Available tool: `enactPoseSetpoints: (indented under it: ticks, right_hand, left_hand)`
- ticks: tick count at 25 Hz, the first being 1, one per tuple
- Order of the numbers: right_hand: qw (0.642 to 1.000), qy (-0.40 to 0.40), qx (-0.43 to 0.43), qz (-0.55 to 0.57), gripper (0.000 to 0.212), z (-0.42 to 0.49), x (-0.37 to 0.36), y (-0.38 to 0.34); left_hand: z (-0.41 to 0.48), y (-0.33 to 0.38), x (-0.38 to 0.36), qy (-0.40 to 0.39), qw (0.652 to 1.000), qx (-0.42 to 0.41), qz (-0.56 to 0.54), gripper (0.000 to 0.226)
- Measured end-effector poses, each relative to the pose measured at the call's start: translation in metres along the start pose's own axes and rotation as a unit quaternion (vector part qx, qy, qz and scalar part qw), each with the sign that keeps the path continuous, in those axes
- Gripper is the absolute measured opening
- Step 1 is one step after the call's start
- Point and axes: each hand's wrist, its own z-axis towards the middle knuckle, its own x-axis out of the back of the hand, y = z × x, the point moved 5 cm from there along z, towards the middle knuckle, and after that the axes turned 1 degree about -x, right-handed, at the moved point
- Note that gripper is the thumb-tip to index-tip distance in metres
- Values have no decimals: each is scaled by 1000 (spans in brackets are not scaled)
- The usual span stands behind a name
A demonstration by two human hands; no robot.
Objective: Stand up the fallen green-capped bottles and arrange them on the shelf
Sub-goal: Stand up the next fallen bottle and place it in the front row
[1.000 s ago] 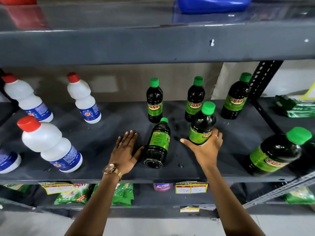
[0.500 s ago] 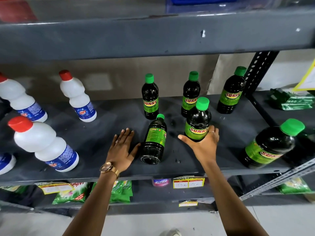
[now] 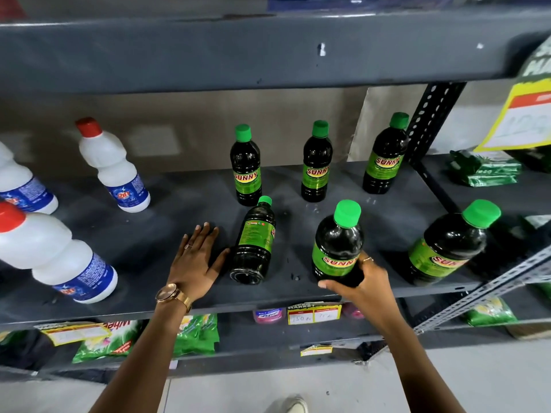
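Note:
One dark green-capped bottle (image 3: 254,245) lies on its side on the grey shelf (image 3: 179,222), base toward me, cap pointing back. My left hand (image 3: 196,257) rests flat on the shelf just left of it, thumb touching its base. My right hand (image 3: 359,286) grips the lower part of an upright green-capped bottle (image 3: 338,242) near the shelf's front edge. Three more green-capped bottles stand at the back: one (image 3: 246,165), another (image 3: 316,162), a third (image 3: 386,155). A further one (image 3: 450,245) stands at the front right.
White red-capped bottles stand on the left: one at the back (image 3: 111,165), a large one at the front (image 3: 50,251). A perforated metal upright (image 3: 429,114) borders the shelf on the right. Green packets (image 3: 484,171) lie beyond it. The shelf above (image 3: 268,52) hangs low overhead.
My right hand has brought its bottle toward the front edge and set it upright. My left hand stays flat beside the lying bottle. The view has shifted slightly.

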Motion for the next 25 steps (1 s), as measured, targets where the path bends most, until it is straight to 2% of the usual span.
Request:
enactPoseSetpoints:
  ticks: [7,12,15,17,19,21,22,23,25]
  right_hand:
    - [999,-31,5,-41,62,-10,8,6]
    - [998,-18,21,-52,60,-12,8,8]
    - [999,6,1,-45,66,-15,4,13]
    - [999,30,-8,-19,82,-21,0,12]
    - [992,123,-14,40,87,-42,-1,8]
    - [964,254,5,74,58,-81,-5,2]
    - [959,272,25,73,40,-99,-16,-7]
    - [964,250,42,77,28,-111,-35,-20]
    - [981,140,56,122,24,-110,-77,-56]
  left_hand:
    - [0,0,1,-6,1000,-4,-7,81]
    - [0,-1,1,-10,1000,2,-5,80]
    - [1,-2,1,-21,1000,-6,-6,81]
    - [0,-3,2,-40,999,-23,-12,83]
    - [-5,-6,6,-58,997,-43,-24,85]
    - [-12,-6,11,-69,995,-64,-30,84]
    - [-17,-5,13,-70,995,-71,-28,84]
    - [-20,-5,13,-66,995,-75,-19,83]
    - [-24,-7,13,-43,997,-59,3,84]
